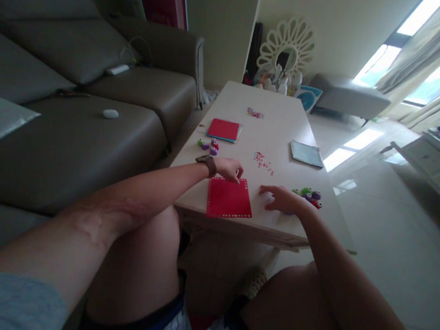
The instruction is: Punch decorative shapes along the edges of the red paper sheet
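While I watch from afar, the red sheet (229, 199) lies at the near edge of the table (282, 127); just beside it my right hand (282, 198) holds thumb and forefinger apart, any grasp unclear. My left hand (227, 169) narrows its fingertips at the sheet's far edge, contents untellable. I judge edge work in hand, calling for a light, precise touch; beyond lie scattered red bits (260, 158)
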`<state>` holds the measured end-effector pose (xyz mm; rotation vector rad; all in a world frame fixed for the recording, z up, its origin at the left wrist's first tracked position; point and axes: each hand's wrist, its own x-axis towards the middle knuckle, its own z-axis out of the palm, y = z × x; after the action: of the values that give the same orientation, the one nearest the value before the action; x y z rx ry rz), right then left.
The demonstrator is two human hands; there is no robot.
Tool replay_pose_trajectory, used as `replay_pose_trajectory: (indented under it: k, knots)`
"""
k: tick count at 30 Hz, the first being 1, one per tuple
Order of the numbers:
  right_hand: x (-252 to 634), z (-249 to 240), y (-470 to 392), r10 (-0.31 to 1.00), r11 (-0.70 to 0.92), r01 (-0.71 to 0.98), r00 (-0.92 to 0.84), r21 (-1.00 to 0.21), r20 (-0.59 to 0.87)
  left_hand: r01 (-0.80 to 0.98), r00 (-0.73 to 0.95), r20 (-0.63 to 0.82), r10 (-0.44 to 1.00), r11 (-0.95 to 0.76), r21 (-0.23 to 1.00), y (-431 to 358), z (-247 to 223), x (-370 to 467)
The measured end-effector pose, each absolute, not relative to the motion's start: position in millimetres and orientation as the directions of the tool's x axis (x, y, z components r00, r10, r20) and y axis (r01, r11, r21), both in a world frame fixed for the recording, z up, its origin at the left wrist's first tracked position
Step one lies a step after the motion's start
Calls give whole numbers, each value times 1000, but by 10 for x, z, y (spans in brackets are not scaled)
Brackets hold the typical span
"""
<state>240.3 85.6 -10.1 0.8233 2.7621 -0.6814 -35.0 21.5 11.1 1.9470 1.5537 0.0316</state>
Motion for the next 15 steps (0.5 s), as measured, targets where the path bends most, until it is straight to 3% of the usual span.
replay_pose_trajectory:
  k: [8,15]
  knots:
    - [2366,-49,796,476,741,564,-824,-363,-308,871,217,-293,931,-49,488,185,141,-695]
    - [2330,28,731,481,743,575,-815,-343,-324,928,236,-324,916,-114,355,177,90,-665]
